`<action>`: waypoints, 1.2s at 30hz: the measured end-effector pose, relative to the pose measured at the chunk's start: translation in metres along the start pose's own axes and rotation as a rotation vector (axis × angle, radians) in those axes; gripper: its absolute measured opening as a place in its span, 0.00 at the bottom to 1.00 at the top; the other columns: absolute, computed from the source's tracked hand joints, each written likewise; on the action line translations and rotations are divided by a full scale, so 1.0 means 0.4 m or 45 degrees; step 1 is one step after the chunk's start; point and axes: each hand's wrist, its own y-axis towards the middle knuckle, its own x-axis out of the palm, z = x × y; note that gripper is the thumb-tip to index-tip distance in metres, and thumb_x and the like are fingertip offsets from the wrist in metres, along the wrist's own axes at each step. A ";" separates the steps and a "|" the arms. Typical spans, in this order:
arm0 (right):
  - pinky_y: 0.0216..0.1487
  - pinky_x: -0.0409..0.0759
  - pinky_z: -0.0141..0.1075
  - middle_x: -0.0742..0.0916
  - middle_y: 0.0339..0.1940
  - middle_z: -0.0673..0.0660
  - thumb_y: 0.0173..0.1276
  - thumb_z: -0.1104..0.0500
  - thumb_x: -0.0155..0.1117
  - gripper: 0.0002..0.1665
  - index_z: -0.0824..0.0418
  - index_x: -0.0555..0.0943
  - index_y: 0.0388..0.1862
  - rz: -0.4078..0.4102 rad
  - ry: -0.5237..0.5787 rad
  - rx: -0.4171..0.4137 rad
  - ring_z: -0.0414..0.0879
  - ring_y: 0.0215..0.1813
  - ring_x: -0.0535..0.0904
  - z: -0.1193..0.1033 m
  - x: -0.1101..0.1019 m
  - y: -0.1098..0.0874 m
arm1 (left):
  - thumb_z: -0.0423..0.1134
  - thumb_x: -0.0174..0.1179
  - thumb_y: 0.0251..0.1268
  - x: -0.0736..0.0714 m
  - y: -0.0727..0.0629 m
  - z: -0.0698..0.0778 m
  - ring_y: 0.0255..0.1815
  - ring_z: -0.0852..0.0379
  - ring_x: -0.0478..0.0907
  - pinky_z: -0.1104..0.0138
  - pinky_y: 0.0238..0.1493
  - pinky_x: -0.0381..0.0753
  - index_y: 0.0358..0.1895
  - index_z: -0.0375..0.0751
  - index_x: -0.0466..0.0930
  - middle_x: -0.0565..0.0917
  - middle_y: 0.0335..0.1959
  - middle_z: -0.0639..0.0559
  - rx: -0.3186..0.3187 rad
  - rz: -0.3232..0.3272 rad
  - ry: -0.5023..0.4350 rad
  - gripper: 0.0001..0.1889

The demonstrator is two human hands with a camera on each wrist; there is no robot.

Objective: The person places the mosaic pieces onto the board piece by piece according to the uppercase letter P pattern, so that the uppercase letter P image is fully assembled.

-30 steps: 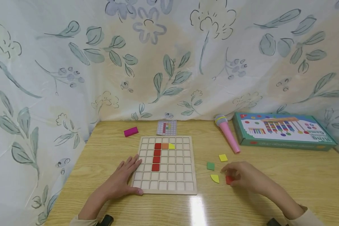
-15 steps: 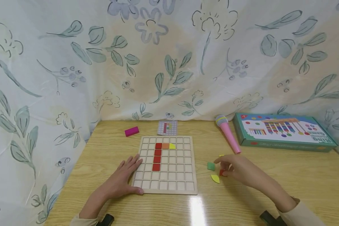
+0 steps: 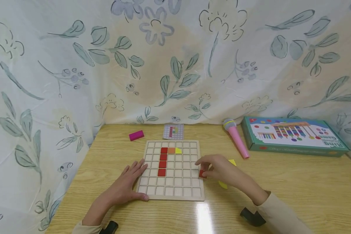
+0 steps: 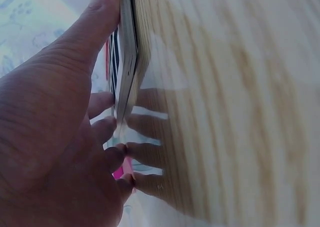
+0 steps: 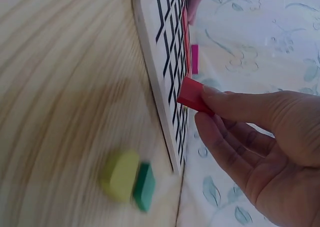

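Note:
A wooden grid board (image 3: 178,181) lies on the table. Several red squares (image 3: 163,157) form a column in its cells, with an orange square (image 3: 171,150) and a yellow quarter-circle (image 3: 178,150) beside the top one. Along the board's left edge rests my left hand (image 3: 124,188), fingers spread, thumb at the near corner. My right hand (image 3: 223,170) pinches a red square tile (image 5: 192,94) between thumb and fingers, at the board's right edge. Under that hand lie a yellow quarter-circle (image 3: 223,185) and a partly covered yellow square (image 3: 232,162); the green square (image 5: 144,187) shows only in the right wrist view.
Behind the board are a pattern card (image 3: 174,132) and a magenta block (image 3: 136,135). A pink microphone (image 3: 237,140) lies at the back right, next to a green game box (image 3: 295,136). A floral cloth (image 3: 175,65) hangs behind the table.
My right hand has carried the red tile leftward from the loose pieces to the board's right edge, now covering the green square in the head view. My left hand has stayed put.

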 end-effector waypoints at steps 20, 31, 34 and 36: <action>0.40 0.80 0.28 0.86 0.34 0.47 0.59 0.67 0.73 0.15 0.62 0.85 0.47 -0.159 0.061 -0.095 0.38 0.36 0.78 -0.148 0.154 0.180 | 0.70 0.68 0.44 -0.014 0.001 0.002 0.79 0.39 0.41 0.43 0.76 0.40 0.77 0.42 0.56 0.49 0.80 0.47 -0.024 -0.035 -0.004 0.59; 0.37 0.77 0.23 0.85 0.31 0.45 0.62 0.65 0.72 0.13 0.60 0.86 0.47 -0.173 0.007 -0.032 0.33 0.33 0.75 -0.147 0.211 0.230 | 0.69 0.68 0.44 -0.009 0.006 0.001 0.79 0.39 0.42 0.43 0.76 0.40 0.77 0.41 0.56 0.49 0.80 0.46 -0.019 -0.023 0.019 0.59; 0.36 0.76 0.23 0.85 0.31 0.44 0.61 0.66 0.72 0.13 0.60 0.86 0.45 -0.164 -0.031 0.006 0.33 0.32 0.75 -0.146 0.220 0.233 | 0.69 0.69 0.43 -0.006 0.006 -0.001 0.79 0.39 0.42 0.43 0.76 0.40 0.77 0.41 0.56 0.49 0.80 0.46 -0.022 -0.025 0.022 0.59; 0.36 0.76 0.23 0.85 0.31 0.44 0.61 0.67 0.72 0.12 0.60 0.86 0.45 -0.159 -0.045 0.029 0.33 0.32 0.75 -0.144 0.225 0.233 | 0.69 0.69 0.43 -0.005 0.006 -0.001 0.79 0.40 0.41 0.43 0.76 0.40 0.77 0.41 0.56 0.49 0.80 0.47 -0.026 -0.024 0.016 0.59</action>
